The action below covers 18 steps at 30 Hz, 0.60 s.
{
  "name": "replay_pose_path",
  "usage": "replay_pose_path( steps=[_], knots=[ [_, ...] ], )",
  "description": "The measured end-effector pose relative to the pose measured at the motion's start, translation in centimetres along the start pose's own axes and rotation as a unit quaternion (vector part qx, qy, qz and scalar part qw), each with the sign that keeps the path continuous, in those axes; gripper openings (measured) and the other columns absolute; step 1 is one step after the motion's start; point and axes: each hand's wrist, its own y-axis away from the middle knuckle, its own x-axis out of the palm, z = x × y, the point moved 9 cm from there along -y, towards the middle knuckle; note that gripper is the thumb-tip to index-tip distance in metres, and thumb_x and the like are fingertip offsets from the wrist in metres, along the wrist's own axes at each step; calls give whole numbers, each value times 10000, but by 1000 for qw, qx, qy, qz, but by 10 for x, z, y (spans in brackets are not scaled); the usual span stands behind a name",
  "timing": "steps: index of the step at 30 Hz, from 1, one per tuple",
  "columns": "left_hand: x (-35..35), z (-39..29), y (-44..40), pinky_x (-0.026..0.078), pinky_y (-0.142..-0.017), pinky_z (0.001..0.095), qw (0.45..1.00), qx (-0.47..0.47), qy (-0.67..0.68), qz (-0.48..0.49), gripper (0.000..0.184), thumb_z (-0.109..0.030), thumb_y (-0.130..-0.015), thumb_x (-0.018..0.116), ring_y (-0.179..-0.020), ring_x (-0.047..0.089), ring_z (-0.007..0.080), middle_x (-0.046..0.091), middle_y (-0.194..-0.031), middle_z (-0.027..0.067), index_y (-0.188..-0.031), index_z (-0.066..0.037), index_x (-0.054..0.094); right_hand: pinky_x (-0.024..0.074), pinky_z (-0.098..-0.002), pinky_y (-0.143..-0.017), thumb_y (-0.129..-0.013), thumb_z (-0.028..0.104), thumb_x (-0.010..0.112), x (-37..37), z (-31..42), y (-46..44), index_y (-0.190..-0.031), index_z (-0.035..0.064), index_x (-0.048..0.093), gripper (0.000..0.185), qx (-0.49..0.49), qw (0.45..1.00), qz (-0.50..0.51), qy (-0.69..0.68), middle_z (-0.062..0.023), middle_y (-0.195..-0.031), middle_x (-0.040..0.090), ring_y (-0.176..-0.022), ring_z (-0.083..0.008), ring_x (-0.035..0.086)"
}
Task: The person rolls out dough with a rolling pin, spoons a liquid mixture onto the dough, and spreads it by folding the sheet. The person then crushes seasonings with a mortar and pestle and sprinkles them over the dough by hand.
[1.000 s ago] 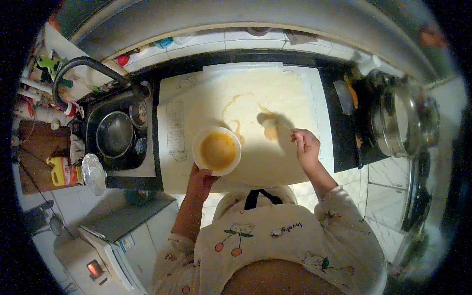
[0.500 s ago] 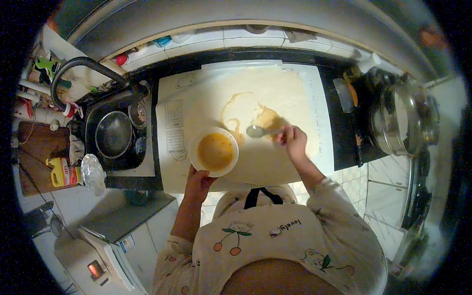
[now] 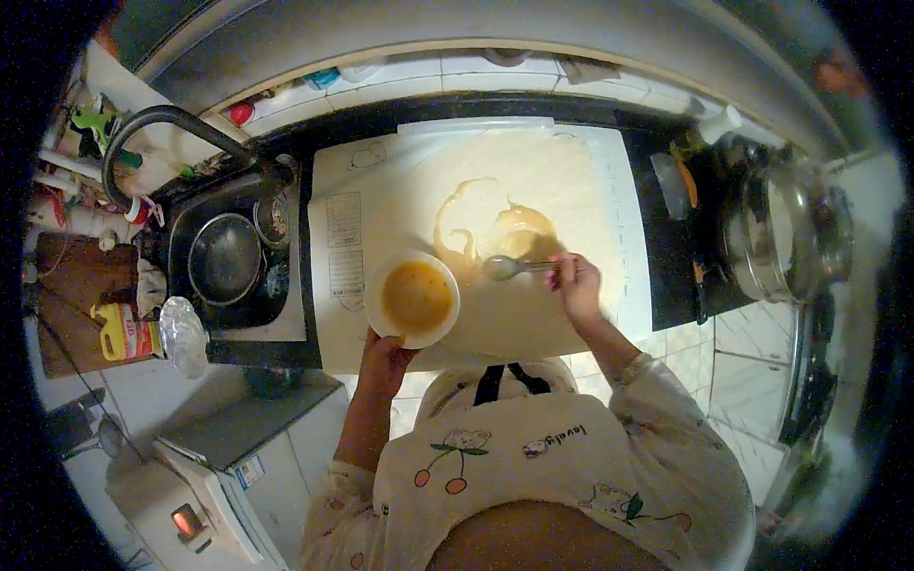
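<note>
My left hand (image 3: 388, 360) grips the near rim of a white bowl (image 3: 375, 303) that holds an orange-brown liquid (image 3: 417, 299). Pinched by its handle in my right hand (image 3: 577, 285), a spoon (image 3: 505, 267) hovers over a wide, pale sheet of rolled dough (image 3: 533, 157). On the dough lie wet, yellowish streaks of liquid (image 3: 519, 224), some curved, just beyond the spoon. The bowl is at the left part of the dough, its underside hidden. Beneath the dough is a white mat (image 3: 333, 176) with printed markings along its left and right sides.
Left of the mat is a black sink (image 3: 286, 319) with a pan (image 3: 225, 259) in it and a curved faucet (image 3: 171, 114). A foil-covered item (image 3: 183, 333) sits by its near corner. At the right are a cleaver (image 3: 669, 181) and a large steel pot (image 3: 762, 238).
The yellowish liquid by the spoon has spread further into a curved streak. My right hand and the spoon have shifted slightly nearer to me; the bowl stays in my left hand.
</note>
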Motion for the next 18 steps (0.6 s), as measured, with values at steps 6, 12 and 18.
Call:
replay_pose_path(
  steps=[6, 12, 18],
  knots=[
    [-4, -3, 1, 501, -800, 393, 999, 31, 16, 6, 585, -5, -673, 530, -986, 541, 277, 458, -1163, 110, -1221, -91, 345, 424, -241, -467, -919, 203, 404, 33, 14, -23, -785, 2, 553, 284, -29, 988, -32, -147, -41, -564, 538, -481, -109, 486],
    [-8, 1, 3, 498, -796, 371, 1000, -11, -8, 0, 590, -12, -662, 543, -988, 532, 251, 466, -1151, 93, -1213, -106, 355, 427, -222, -532, -913, 188, 436, 25, 9, 8, -866, -7, 554, 233, -67, 995, 39, 59, -38, -652, 563, -572, -91, 516],
    [28, -18, 6, 501, -781, 360, 996, -38, 63, -44, 605, -17, -668, 536, -998, 525, 243, 463, -1154, 89, -1233, -115, 343, 441, -226, -596, -919, 157, 414, 18, 68, 27, -870, -5, 554, 219, -92, 993, 22, -67, -55, -710, 581, -622, -105, 534]
  ],
)
